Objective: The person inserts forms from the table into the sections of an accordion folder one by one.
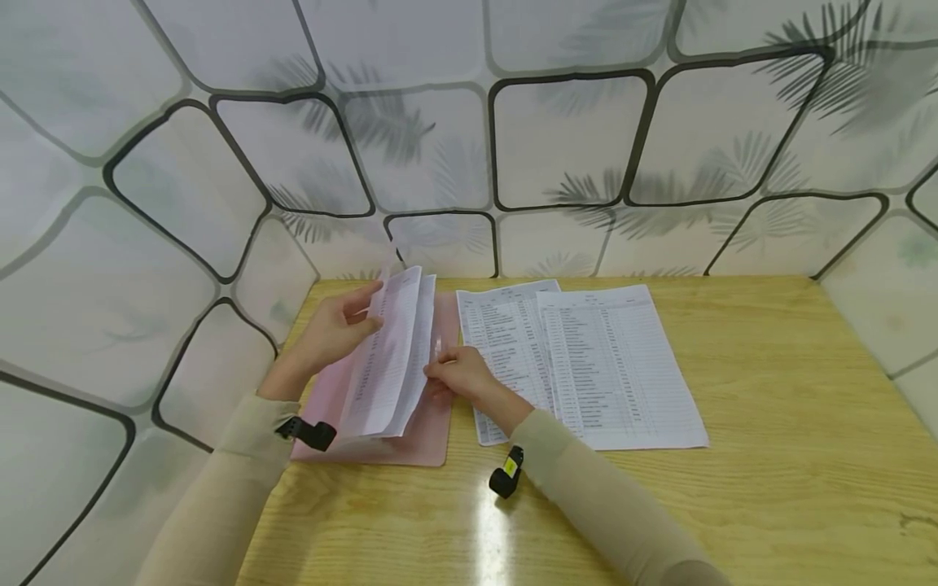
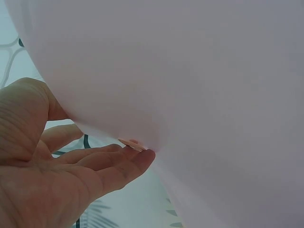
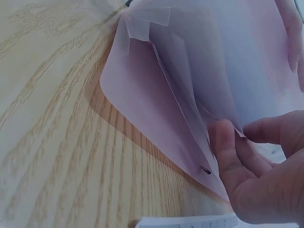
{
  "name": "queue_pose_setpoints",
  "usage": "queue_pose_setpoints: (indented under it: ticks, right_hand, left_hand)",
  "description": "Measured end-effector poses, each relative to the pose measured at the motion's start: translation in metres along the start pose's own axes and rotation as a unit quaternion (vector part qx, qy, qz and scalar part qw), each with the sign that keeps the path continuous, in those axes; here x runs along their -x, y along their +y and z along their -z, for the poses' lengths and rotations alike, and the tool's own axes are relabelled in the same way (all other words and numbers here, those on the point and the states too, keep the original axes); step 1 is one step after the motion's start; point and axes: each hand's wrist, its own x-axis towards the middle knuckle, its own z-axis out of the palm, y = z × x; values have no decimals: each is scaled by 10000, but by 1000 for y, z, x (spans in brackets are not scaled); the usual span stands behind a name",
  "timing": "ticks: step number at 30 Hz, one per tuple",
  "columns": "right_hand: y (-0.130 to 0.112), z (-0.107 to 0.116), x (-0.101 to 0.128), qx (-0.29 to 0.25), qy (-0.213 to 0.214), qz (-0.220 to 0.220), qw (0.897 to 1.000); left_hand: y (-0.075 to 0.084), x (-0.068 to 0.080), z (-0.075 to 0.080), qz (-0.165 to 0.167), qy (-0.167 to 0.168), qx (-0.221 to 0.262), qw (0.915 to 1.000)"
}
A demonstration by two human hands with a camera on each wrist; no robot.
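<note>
A pink translucent folder [image 1: 428,439] lies opened on the table, its front cover raised with several printed sheets [image 1: 396,350] standing up inside. My left hand [image 1: 333,330] holds the cover's left edge, thumb on one face and fingers on the other. The left wrist view shows the pale cover [image 2: 190,85] filling most of the picture beside the left hand [image 2: 80,175]. With thumb and fingertips, my right hand [image 1: 469,378] pinches the right edge of the sheets. In the right wrist view, the right hand [image 3: 266,175] grips the paper edges above the folder's pink back [image 3: 152,99].
Two printed lists lie to the right: a left sheet [image 1: 498,325] partly under a right sheet [image 1: 623,374]. The wooden table [image 1: 791,456] meets a patterned wall [image 1: 572,146] at its back edge, with another wall panel [image 1: 88,309] close on the left.
</note>
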Motion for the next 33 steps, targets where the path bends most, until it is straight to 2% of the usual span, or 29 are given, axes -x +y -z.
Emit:
queue_pose_setpoints:
  ticks: [3,6,19,28,33]
  right_hand:
    - [0,-1,-2,-323,-94,-135,9993]
    - [0,-2,-3,-417,-111,-205,9989]
    - [-2,-6,-2,-253,157,-83,9995]
    - [0,-8,-4,-448,139,-80,9989]
    - [0,-8,-3,-516,110,-77,9986]
  left_hand:
    - [0,0,0,-9,9,40,10000]
    - [0,0,0,-5,4,63,10000]
    - [-2,-1,1,-122,-53,76,9999]
    - [-2,-1,3,-218,-116,-159,9996]
    - [-1,-1,3,-163,-110,-327,9993]
